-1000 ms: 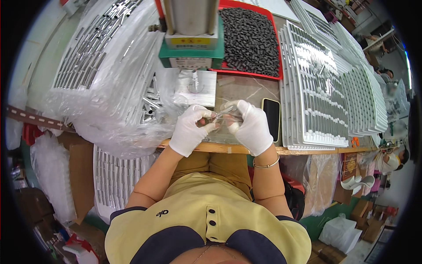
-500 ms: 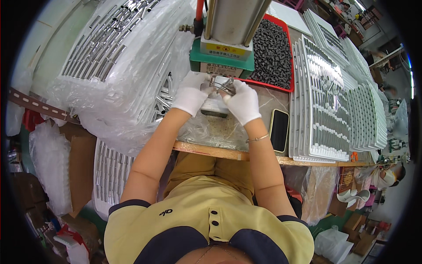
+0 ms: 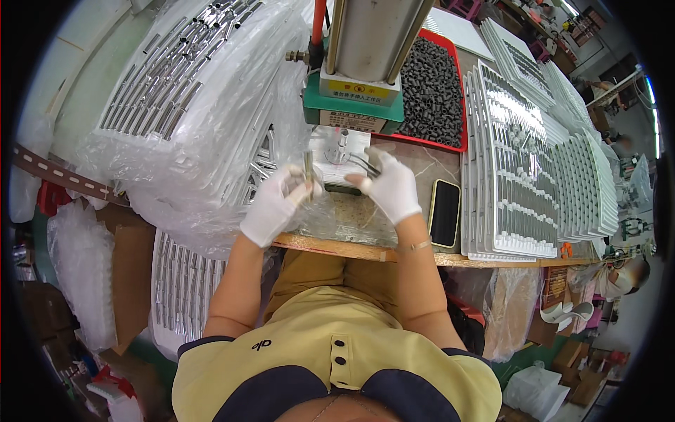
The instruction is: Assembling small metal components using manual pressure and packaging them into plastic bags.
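Two gloved hands raised, left hand (image 3: pixel 275 204) pinching upright metal tube (image 3: pixel 308 167), right hand (image 3: pixel 391 187) gripping metal piece (image 3: pixel 365 165)

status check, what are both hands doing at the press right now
Left hand gloved, pinching a thin metal rod upright. Right hand gloved, holding a small metal part beside the press fixture. Nothing between hands and fixture.
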